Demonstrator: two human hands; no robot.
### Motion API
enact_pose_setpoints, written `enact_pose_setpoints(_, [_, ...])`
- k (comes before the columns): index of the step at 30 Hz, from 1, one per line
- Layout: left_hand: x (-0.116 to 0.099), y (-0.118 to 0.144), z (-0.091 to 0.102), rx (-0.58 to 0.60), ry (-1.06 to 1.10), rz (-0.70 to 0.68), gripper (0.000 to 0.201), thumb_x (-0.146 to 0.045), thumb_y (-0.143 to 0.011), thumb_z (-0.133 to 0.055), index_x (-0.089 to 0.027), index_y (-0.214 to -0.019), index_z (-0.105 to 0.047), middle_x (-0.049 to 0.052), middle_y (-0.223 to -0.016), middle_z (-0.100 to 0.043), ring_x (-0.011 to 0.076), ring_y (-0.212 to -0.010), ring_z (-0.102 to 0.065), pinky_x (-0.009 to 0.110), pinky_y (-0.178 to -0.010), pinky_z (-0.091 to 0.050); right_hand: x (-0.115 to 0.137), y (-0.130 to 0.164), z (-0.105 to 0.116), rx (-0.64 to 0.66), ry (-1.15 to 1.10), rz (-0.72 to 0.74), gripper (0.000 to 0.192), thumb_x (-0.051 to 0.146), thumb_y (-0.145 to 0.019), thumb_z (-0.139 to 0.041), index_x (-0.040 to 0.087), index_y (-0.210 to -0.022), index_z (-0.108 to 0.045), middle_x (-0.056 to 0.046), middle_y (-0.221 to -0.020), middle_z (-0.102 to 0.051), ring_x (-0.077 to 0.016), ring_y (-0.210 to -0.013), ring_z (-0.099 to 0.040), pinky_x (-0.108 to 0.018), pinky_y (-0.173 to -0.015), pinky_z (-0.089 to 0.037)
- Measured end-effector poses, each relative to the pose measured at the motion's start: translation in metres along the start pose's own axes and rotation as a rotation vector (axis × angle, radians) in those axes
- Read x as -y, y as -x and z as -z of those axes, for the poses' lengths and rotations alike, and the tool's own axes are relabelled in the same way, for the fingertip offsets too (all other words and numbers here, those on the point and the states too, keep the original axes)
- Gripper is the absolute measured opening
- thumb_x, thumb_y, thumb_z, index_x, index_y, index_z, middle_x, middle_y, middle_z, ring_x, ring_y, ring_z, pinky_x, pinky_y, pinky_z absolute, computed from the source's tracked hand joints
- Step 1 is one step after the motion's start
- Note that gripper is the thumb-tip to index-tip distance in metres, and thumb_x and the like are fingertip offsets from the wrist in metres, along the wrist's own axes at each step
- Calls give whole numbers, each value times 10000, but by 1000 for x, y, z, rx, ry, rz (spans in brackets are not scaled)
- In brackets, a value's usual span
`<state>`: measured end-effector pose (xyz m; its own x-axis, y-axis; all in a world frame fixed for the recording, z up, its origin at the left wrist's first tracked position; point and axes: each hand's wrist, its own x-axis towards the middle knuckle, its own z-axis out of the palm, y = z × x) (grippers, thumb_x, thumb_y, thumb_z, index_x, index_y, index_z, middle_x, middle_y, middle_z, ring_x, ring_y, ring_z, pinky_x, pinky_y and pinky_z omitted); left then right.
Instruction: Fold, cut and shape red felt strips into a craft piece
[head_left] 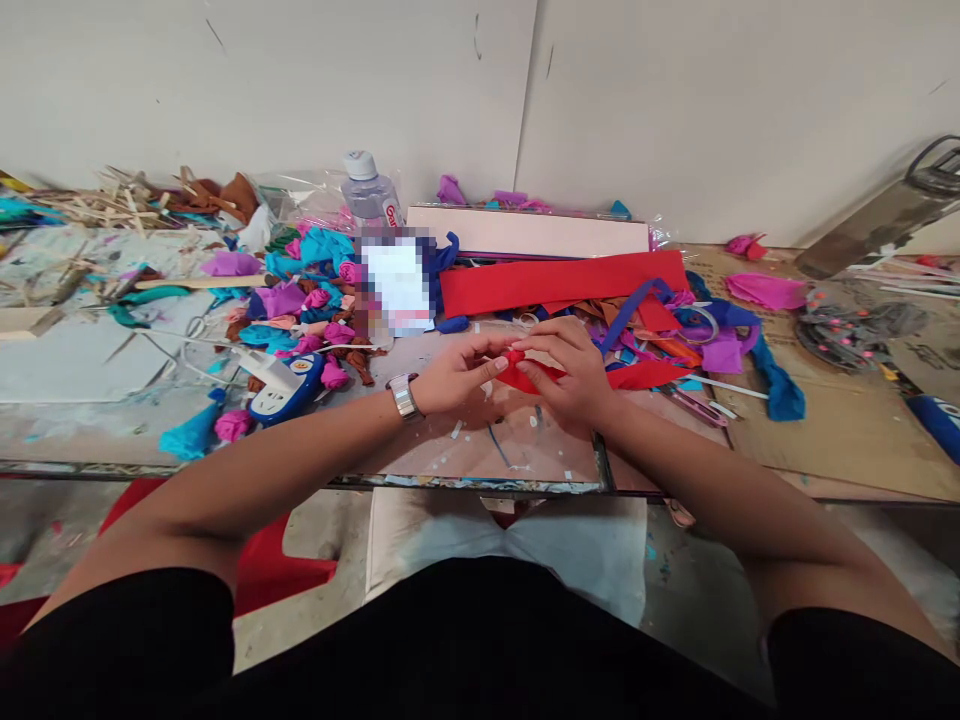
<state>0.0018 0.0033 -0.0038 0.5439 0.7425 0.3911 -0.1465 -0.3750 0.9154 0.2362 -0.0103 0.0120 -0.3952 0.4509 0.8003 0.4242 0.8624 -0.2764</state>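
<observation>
Both hands meet over the front middle of the table around a red strip (525, 375), which looks like cloth or crepe paper. My left hand (459, 377), with a metal watch on its wrist, pinches the bunched, rolled end of it between thumb and fingers. From the other side my right hand (568, 370) closes on the same red strip with thumb and fingertips. A red tail (654, 375) runs out to the right beyond my right hand. A wide red sheet (562, 283) lies just behind the hands on a pile of coloured scraps.
Several small rolled flowers (334, 372) lie left of the hands, near a blue and white power strip (286, 388). Behind stands a bottle (371, 200). Pink-handled scissors or a cutter (697, 405) rests at right, beside cardboard (817, 430). A tall flask (870, 220) leans farther right.
</observation>
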Motion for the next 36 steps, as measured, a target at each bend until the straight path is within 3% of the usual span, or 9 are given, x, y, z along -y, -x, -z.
enact_pose_setpoints(4, [4,1,2,3,130,80,472,-420,-983,-798,-223,-1402,-707,113,-1187,-812,207,-1045,-774,354,-956,-603,1,-1,1,-22,-20,-39,158,337,-1035,-694,293,-1185,-716,-72,-1131,-754,-268,-1025,-703,-462,-914,-575])
enact_pose_setpoints(10, [8,1,3,12,128,96,434,-391,-992,-785,-222,-1385,-709,106,-1208,-801,206,-1062,-760,362,-977,-590,3,0,1,8,-56,-73,128,351,-1040,-676,275,-1140,-701,-81,-1133,-755,-272,-1062,-712,-473,-943,-587])
enact_pose_setpoints(18, [2,4,2,-126,-126,4,430,-440,-989,-771,-234,-1360,-703,119,-1304,-729,216,-1168,-686,345,-975,-569,3,-1,2,61,-23,-89,153,406,-1045,-678,272,-1113,-710,-77,-1118,-779,-266,-1056,-726,-465,-949,-591])
enact_pose_setpoints(23, [2,3,0,-41,-39,-21,464,-418,-985,-784,-223,-1389,-668,77,-1058,-756,180,-986,-724,315,-906,-573,3,1,0,86,-37,-105,173,433,-1045,-675,282,-1116,-720,-80,-1128,-788,-279,-1074,-737,-482,-965,-589])
enact_pose_setpoints(26, [3,3,-1,-54,-61,-24,437,-415,-984,-783,-224,-1364,-687,64,-1014,-756,170,-924,-717,305,-861,-566,2,2,0,104,-38,-99,172,423,-1050,-670,282,-1130,-726,-85,-1164,-791,-285,-1117,-738,-488,-997,-586])
enact_pose_setpoints(32, [3,5,-1,-76,-180,-83,437,-406,-994,-759,-240,-1391,-687,116,-1286,-736,210,-1118,-697,356,-976,-567,0,2,-1,154,-48,-95,182,426,-1051,-678,274,-1129,-741,-93,-1183,-797,-286,-1136,-738,-491,-1012,-582])
enact_pose_setpoints(36, [3,6,-1,-91,-205,-63,478,-424,-961,-803,-219,-1379,-693,119,-1250,-763,197,-1044,-711,348,-947,-566,1,2,-2,142,-42,-67,170,410,-1046,-699,284,-1147,-753,-82,-1222,-798,-276,-1140,-740,-488,-1014,-573])
